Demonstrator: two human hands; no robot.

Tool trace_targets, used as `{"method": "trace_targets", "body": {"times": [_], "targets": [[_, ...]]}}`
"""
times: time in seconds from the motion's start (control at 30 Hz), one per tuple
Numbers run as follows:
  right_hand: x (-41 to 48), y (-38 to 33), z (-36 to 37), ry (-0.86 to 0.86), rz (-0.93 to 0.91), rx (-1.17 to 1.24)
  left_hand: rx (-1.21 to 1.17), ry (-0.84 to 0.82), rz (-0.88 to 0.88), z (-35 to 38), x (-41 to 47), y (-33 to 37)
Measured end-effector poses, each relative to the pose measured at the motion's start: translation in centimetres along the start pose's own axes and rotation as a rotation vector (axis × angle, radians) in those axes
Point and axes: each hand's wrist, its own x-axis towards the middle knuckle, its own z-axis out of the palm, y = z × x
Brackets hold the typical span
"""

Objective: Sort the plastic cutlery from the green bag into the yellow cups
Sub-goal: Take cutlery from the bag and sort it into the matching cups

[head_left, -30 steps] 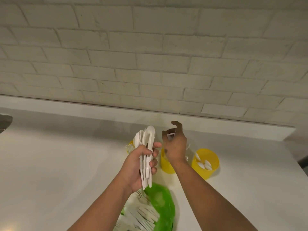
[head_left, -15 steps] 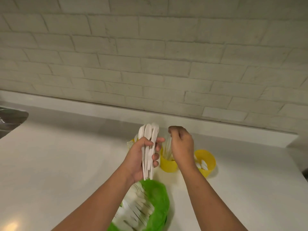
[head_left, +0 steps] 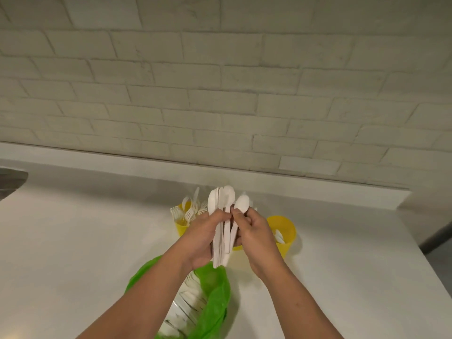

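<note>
My left hand [head_left: 204,237] is closed around a bunch of white plastic cutlery [head_left: 221,204], bowls of spoons pointing up. My right hand [head_left: 254,234] pinches one white spoon [head_left: 241,203] at the right edge of that bunch. Behind the hands stand yellow cups: the left cup [head_left: 181,227] holds forks, the right cup [head_left: 285,234] holds spoons, and a middle cup [head_left: 236,247] is mostly hidden by my hands. The open green bag [head_left: 215,307] lies under my forearms with more white cutlery inside.
The white counter [head_left: 85,241] runs back to a ledge under a white brick wall [head_left: 220,94]. A dark curved object [head_left: 11,182] shows at the left edge. The counter's right edge [head_left: 430,272] drops off to the floor.
My right hand has come back from the middle cup to the bunch and taken hold of a spoon. The view has tilted down slightly.
</note>
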Motion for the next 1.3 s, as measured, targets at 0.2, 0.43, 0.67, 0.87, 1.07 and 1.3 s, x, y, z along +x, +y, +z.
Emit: {"method": "trace_targets", "body": {"times": [0.2,0.43,0.67,0.87,1.07,1.3], "targets": [[-0.4,1.4,-1.4,0.256,-0.154,-0.12,0.039,-0.054,0.037,0.7,-0.1,-1.3],[-1.8,1.6,-2.9,0.145,-0.313,-0.559,-0.121,-0.035,0.022,0.9,-0.2,-3.1],[-2.2,1.1,-3.5,-0.132,-0.065,-0.382,-0.238,-0.132,-0.077,2.0,-0.4,-3.6],[-2.6,0.7,-4.9,-0.192,-0.001,-0.377,-0.149,-0.152,-0.121,2.9,0.2,-4.1],[-2.9,0.1,-6.0,-0.258,0.05,-0.277,-0.019,-0.114,-0.069,3.8,0.6,-4.4],[-2.6,1.3,-5.6,-0.104,0.001,-0.183,-0.063,-0.037,0.026,4.6,0.0,-5.2]]}}
